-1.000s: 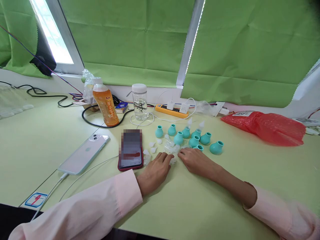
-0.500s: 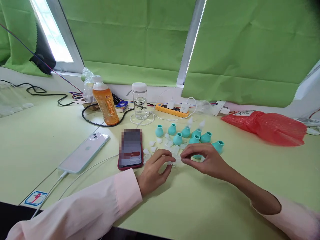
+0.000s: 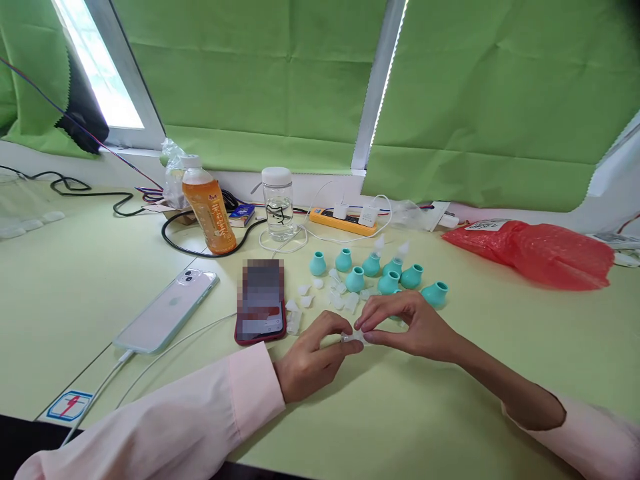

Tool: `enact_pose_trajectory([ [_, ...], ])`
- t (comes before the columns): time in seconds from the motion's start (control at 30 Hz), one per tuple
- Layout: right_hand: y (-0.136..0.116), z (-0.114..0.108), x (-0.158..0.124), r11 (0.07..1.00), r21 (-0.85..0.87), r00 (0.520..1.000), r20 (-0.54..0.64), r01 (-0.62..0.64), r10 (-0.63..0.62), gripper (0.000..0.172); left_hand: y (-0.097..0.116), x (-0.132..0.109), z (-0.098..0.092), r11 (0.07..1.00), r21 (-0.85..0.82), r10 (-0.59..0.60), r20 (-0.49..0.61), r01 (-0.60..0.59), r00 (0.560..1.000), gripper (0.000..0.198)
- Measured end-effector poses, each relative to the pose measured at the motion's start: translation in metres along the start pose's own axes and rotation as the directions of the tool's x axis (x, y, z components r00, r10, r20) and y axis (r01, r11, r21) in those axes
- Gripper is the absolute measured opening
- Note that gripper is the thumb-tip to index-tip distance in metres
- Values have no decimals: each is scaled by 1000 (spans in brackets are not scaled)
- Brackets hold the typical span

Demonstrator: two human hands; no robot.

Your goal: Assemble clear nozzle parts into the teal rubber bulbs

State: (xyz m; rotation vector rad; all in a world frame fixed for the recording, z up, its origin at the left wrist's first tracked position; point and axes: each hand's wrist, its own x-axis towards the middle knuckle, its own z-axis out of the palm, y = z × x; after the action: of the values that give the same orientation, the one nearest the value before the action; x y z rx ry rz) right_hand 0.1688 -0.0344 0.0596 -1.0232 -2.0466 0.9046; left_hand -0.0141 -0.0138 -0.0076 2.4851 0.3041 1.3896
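My left hand (image 3: 320, 353) pinches a small translucent plastic piece (image 3: 353, 337) between thumb and index finger. From the other side, my right hand (image 3: 400, 327) grips the same piece with its fingertips, so the two hands nearly meet. Just beyond them lie loose translucent fittings (image 3: 351, 304) and small white tips (image 3: 307, 301). Behind these stand several teal squeeze bulbs (image 3: 355, 279); two carry clear pointed nozzles (image 3: 403, 251). One teal bulb (image 3: 435, 294) leans on its side near my right wrist. Fingers cover part of the held piece.
A phone in a red case (image 3: 260, 327) and a charging phone (image 3: 167, 312) lie on the left. Farther back are an orange drink bottle (image 3: 210, 213), a clear water bottle (image 3: 279, 210) and a power strip (image 3: 345, 222). A red plastic bag (image 3: 540, 253) rests at the right.
Both hands have come closer together and slightly nearer to me. The right fingertips now close on the translucent piece beside the left fingers. The bulbs stay in place.
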Motion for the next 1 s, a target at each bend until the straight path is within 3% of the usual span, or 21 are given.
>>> enact_pose_trajectory([
  [0.3,1,-3,-4,955,-238,982,-9,179,-187,17,-1,0,1,999,-36,-7,-22,7,1000,36],
  [0.6,7,7,-7,796,-492,909,-21,354,-417,28,2,1,2,990,-103,-105,-71,97,992,36],
  [0.8,20,18,-6,722,-564,856,-48,402,-514,39,4,5,1,986,-115,-141,-160,123,977,28],
  [1.0,28,25,-7,708,-611,801,-194,353,-567,43,6,6,-1,991,-61,-124,-141,116,982,28],
])
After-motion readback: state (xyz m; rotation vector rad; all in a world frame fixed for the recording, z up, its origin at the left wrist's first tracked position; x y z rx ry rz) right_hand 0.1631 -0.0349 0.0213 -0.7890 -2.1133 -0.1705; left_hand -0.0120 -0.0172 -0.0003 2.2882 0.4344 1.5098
